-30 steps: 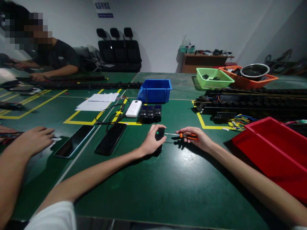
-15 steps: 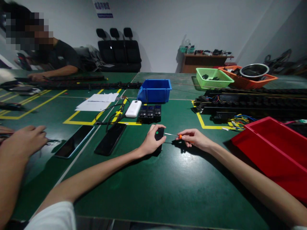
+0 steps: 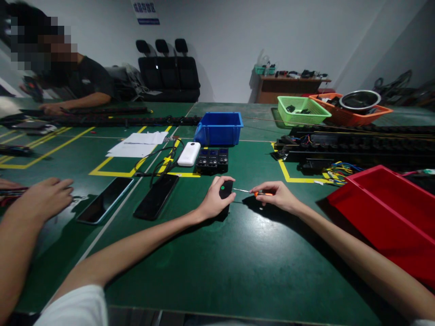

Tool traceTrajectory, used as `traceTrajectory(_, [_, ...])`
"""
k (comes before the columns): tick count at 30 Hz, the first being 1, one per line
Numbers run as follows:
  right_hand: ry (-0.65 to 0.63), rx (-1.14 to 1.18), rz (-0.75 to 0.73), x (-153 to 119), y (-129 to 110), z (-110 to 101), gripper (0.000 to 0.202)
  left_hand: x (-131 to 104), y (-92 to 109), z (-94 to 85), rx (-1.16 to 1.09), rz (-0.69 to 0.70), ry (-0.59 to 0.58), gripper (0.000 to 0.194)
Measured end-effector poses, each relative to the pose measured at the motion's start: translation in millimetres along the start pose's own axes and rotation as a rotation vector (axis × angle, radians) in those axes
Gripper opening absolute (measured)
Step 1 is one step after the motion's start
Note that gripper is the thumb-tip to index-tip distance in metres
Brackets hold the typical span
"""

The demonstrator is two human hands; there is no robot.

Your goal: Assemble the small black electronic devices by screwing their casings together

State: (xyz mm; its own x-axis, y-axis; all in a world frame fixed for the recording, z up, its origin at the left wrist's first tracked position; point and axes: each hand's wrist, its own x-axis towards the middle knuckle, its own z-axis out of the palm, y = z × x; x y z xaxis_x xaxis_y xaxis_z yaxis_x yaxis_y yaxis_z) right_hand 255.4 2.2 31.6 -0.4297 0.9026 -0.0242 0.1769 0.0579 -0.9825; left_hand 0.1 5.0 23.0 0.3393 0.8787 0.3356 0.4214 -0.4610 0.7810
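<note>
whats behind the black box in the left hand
Beyond the small black rectangular box, green tabletop shows, then dark boxy devices and a blue plastic bin. The patch directly behind the box and left hand is covered.

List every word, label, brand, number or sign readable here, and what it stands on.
"成品存放区", seemingly, on the wall sign.
Blue strip below it: too blurred to read.
Black devices: markings too small to read.
Black box in the left hand: green dot, no readable text.
</note>
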Motion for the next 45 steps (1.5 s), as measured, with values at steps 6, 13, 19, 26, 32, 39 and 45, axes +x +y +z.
traceTrajectory(6, [0.108, 0.354, 0.147, 0.5, -8.1, -1.9, 0.029, 0.1, -2.1, 0.0, 0.0, -0.011, 0.002, 0.035])
traceTrajectory(13, [0.133, 0.401, 0.218, 4.0, 1.5, -4.0, 0.028, -0.7, -3.4, 0.6, -0.001, 0.006, 0.009, 0.034])
traceTrajectory(19, [0.086, 0.343, 0.215, 5.3, 5.8, -2.6, 0.033, -0.5, -2.4, 0.2, 0.014, -0.005, 0.006, 0.034])
traceTrajectory(26, [0.167, 0.155, 0.069, 4.3, 6.7, -4.4, 0.034, -0.5, -4.1, 0.6, 0.003, -0.01, 0.006, 0.034])
traceTrajectory(32, [0.195, 0.044, -0.025, 3.4, 4.8, -4.4, 0.028, 0.1, -3.9, 0.6, -0.01, -0.014, 0.002, 0.034])
traceTrajectory(39, [0.224, 0.066, -0.093, 2.9, 3.5, -1.9, 0.022, 0.4, -5.5, 0.3, -0.02, -0.015, 0.005, 0.034])
traceTrajectory(45, [0.245, 0.423, -0.005, 6.7, 4.9, -6.4, 0.023, 0.6, -5.4, 0.5, -0.031, -0.009, -0.001, 0.031])
